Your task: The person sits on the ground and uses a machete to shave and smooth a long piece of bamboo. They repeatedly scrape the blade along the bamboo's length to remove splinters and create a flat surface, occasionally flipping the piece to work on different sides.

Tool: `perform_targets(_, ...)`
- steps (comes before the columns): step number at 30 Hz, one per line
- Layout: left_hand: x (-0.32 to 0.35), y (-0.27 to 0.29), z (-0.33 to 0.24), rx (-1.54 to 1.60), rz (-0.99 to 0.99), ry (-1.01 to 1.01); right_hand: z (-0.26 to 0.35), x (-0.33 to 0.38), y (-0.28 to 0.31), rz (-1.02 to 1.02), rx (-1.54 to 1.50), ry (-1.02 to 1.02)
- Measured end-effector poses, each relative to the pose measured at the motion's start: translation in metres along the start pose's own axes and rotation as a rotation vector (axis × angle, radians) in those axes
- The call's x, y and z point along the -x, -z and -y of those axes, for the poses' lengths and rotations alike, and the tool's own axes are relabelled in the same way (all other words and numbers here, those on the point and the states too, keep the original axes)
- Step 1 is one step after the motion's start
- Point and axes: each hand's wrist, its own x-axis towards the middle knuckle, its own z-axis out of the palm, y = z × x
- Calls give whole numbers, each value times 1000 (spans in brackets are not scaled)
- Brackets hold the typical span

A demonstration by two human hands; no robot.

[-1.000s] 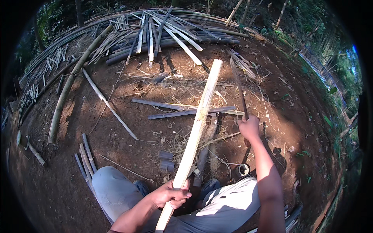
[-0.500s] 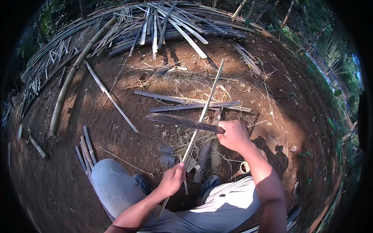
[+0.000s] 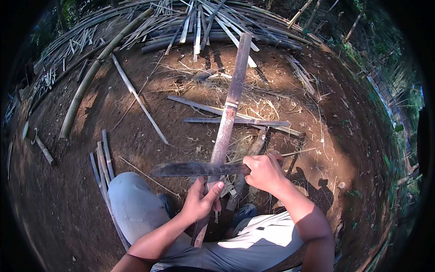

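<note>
A split bamboo strip (image 3: 229, 109) slants up and away in front of me, its broad brown outer face and a pale node ring showing. Near its lower part my left hand (image 3: 200, 201) is wrapped around it, thumb lying along the side. My right hand (image 3: 264, 171) grips the handle of a machete (image 3: 195, 169). The dark blade points left and crosses over the strip just above my left hand. Whether the edge touches the bamboo I cannot tell. The strip's lower end comes down between my legs.
Beyond lie crossed bamboo slats (image 3: 240, 121) among shavings, and a short log (image 3: 257, 144). Several strips (image 3: 105, 158) lean beside my left knee. A long bamboo pole (image 3: 93, 75) and thin stick (image 3: 138, 97) lie left. A big pile of split bamboo (image 3: 199, 25) spans the back.
The bamboo strip has turned from its narrow pale edge to its broad brown face. The machete and my right hand have come lower and nearer. The whole view has shifted slightly.
</note>
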Motion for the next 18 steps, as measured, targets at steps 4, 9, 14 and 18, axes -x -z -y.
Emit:
perform_targets(4,-1,7,-14,186,176,146,10,0,-4,-92,-21,63)
perform_targets(9,4,11,-6,9,174,234,-1,-6,-9,-159,120,98)
perform_targets(14,18,4,-23,23,228,236,-64,-18,17,-203,102,-393)
perform_targets(18,17,9,-10,-110,167,126,-14,-10,14,-184,203,-227)
